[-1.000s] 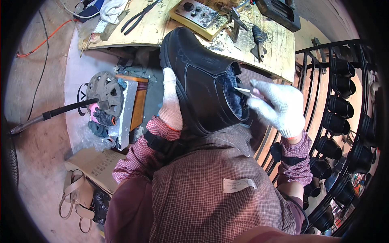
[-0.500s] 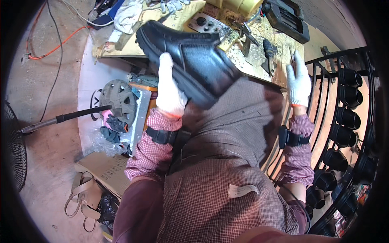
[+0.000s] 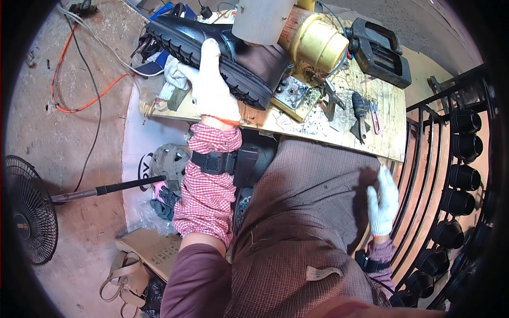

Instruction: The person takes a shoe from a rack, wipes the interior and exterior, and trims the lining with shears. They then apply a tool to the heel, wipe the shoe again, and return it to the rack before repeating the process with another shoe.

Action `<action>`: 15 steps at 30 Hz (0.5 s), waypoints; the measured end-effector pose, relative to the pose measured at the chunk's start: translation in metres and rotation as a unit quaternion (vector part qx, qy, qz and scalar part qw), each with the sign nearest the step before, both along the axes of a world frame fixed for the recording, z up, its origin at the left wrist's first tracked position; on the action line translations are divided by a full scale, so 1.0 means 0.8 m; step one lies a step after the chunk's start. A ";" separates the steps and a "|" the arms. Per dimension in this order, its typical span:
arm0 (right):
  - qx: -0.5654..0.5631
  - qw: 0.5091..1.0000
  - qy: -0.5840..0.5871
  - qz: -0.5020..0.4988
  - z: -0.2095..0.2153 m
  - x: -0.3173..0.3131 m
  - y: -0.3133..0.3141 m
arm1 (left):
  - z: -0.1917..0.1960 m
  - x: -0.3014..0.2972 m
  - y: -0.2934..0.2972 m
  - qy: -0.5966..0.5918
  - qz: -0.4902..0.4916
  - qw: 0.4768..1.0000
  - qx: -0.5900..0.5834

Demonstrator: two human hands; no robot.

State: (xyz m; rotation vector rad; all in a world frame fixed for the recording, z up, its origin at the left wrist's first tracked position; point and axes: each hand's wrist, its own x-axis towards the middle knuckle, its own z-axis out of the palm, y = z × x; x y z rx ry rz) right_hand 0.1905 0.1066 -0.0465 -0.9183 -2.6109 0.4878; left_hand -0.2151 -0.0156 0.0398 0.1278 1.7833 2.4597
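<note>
A black leather shoe (image 3: 241,55) with a thick ridged sole is raised over the left of the workbench. My left hand (image 3: 214,87), in a white knitted glove, grips it by the sole, thumb laid along the sole's side. A grey cylinder (image 3: 260,21) joined to a yellow rounded housing (image 3: 321,45) covers part of the shoe's upper; I cannot tell whether they touch. My right hand (image 3: 384,201), also white-gloved, is down beside my right thigh with its fingers stretched out and nothing in them.
On the wooden workbench (image 3: 384,140) lie a control box with knobs (image 3: 291,95), a dark-handled tool (image 3: 359,108) and a black frame-like block (image 3: 379,53). A black rack (image 3: 424,159) of several black shoes stands right. A fan (image 3: 32,212) and cardboard box (image 3: 151,249) are left.
My left hand has carried the shoe farther over the bench, toward the grey cylinder. My right hand has drawn back from the bench edge to beside my thigh. The view has shifted.
</note>
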 end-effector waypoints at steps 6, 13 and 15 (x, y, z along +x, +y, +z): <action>-0.009 0.997 0.043 0.063 0.028 -0.028 -0.007 | 0.009 0.000 0.002 -0.046 0.008 0.998 0.032; 0.119 0.924 0.182 0.315 0.105 -0.204 -0.027 | -0.019 0.071 -0.040 -0.097 -0.025 0.994 0.040; 0.181 0.888 0.210 0.366 0.122 -0.250 -0.045 | -0.023 0.096 -0.047 -0.093 -0.045 0.994 0.035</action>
